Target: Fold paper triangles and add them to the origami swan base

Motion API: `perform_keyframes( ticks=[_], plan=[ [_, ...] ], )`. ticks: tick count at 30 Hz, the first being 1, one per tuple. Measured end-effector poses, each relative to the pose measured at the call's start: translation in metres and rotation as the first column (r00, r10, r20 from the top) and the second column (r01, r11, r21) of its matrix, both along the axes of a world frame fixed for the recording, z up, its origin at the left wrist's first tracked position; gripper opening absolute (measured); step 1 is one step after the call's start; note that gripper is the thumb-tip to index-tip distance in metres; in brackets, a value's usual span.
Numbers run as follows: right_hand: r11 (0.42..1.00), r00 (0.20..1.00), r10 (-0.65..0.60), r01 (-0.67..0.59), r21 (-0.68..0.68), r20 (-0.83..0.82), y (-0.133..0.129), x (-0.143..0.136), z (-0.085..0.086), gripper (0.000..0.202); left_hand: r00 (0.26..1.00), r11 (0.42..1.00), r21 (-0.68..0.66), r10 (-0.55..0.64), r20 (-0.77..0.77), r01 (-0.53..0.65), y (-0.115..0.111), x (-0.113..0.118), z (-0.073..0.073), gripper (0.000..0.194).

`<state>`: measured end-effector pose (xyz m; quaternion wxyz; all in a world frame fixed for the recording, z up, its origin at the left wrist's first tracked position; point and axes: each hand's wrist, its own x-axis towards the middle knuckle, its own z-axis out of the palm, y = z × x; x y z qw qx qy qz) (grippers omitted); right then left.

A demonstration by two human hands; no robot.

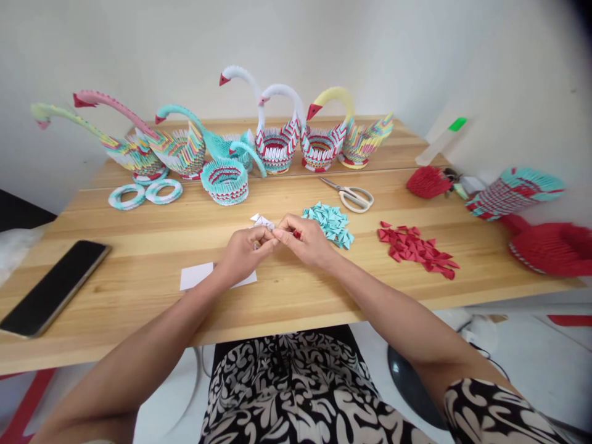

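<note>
My left hand (247,251) and my right hand (303,239) meet over the middle of the table, fingertips pinched together. Between them is what looks like a small piece of paper, mostly covered by the fingers. Just beyond lie a few white folded paper pieces (261,221). White paper slips (197,276) rest beside and partly under my left wrist. A pile of turquoise folded paper triangles (330,223) sits right behind my right hand. Farther right is a heap of red folded paper triangles (419,250).
Several folded-paper swan baskets (277,145) line the back, with a turquoise basket (226,182) and two paper rings (164,191) before them. Scissors (349,194) lie behind the turquoise pile. A phone (55,287) is at left; red paper models (552,246) stand at right.
</note>
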<state>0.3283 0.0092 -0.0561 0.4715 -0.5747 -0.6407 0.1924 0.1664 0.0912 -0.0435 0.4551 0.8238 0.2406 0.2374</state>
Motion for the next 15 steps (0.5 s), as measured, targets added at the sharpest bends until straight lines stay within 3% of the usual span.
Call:
perform_keyframes(
  ticks=[4,8,12,15],
  plan=[
    [1.000,0.999,0.000,-0.001,-0.014,-0.033,0.0002,-0.0012,0.0001,0.028,1.000,1.000,0.014,0.001,-0.010,-0.001,0.0006,-0.0001,0.0008,0.024],
    [0.998,0.984,-0.010,-0.002,-0.064,-0.179,0.0026,-0.0015,-0.0005,0.030,0.999,1.000,0.021,0.014,0.028,-0.015,0.0036,-0.0015,0.0024,0.023],
    [0.996,0.963,-0.011,-0.012,-0.083,-0.269,0.0054,0.0001,-0.0021,0.032,0.994,0.993,-0.093,0.075,0.079,-0.068,0.0057,-0.0029,0.0029,0.027],
    [0.997,0.970,-0.018,0.000,-0.073,-0.244,0.0055,0.0011,-0.0026,0.029,0.993,0.987,-0.139,0.086,0.079,-0.075,0.0054,-0.0029,0.0029,0.029]
  ],
)
